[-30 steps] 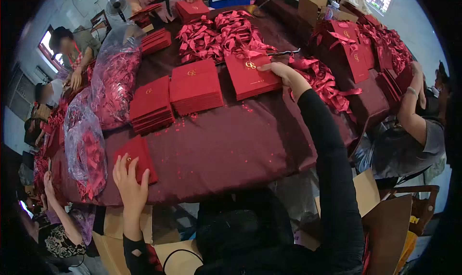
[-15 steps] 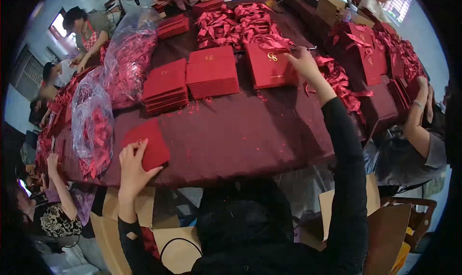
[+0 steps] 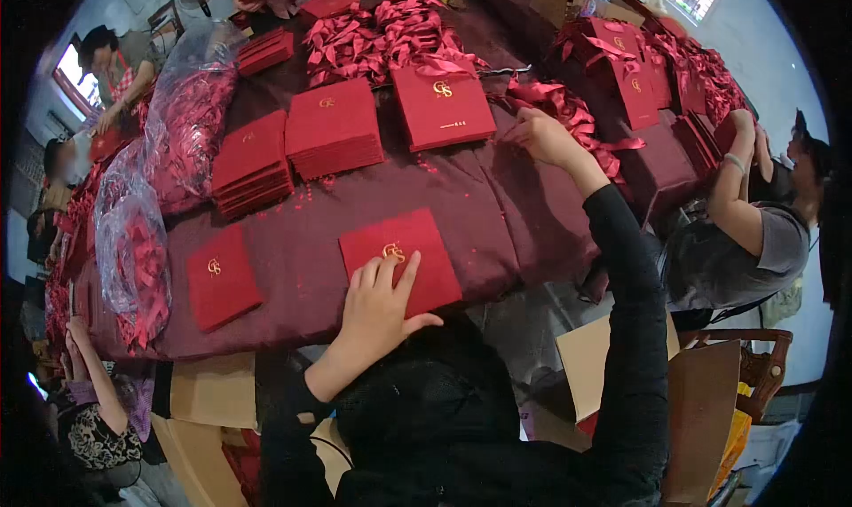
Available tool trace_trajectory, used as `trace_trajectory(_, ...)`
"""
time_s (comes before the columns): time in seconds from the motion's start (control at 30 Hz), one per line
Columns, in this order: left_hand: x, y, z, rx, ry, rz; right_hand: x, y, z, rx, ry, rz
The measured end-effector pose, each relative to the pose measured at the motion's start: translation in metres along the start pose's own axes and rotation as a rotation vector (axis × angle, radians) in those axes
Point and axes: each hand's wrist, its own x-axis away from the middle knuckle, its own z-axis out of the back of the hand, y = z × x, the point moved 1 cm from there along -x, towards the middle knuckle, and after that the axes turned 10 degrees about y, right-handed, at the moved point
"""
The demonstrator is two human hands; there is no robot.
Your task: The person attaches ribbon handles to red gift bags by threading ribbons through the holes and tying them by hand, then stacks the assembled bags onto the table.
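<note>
My left hand [image 3: 377, 301] lies spread on a flat red paper bag [image 3: 422, 241] with a gold logo, near the table's front edge. Left of it lies another red bag [image 3: 222, 281], apart from the hand. My right hand [image 3: 543, 141] is over the table beside a loose pile of red ribbons [image 3: 564, 112]. Its fingertips are drawn together; whatever they may hold is too small to make out. Just left of that hand is a stack of red bags [image 3: 444, 117], with two more stacks [image 3: 333, 130] [image 3: 251, 165] further left.
A maroon cloth [image 3: 302, 294] covers the table. Clear plastic sacks of ribbons [image 3: 191, 108] stand left; a ribboned heap [image 3: 386, 41] lies behind the stacks. Co-workers sit around, one at right [image 3: 741, 250]. Open cardboard boxes [image 3: 213, 392] flank my lap.
My left hand has left the left-hand bag and now rests on another bag at the centre front. My right hand has come off the right stack toward the ribbons. The view has shifted.
</note>
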Motion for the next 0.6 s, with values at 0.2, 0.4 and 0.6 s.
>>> trace_trajectory(0.2, -0.016, -0.027, -0.001, 0.031, -0.049, 0.161, 0.012, 0.001, -0.013, -0.044, 0.101, -0.048)
trace_trajectory(0.4, -0.041, -0.026, -0.032, -0.046, -0.055, 0.119, -0.01, 0.027, 0.011, -0.899, 0.625, -0.546)
trace_trajectory(0.6, -0.057, -0.042, -0.036, 0.491, 0.251, 0.379, -0.045, 0.028, 0.099, -1.843, 1.007, -0.486)
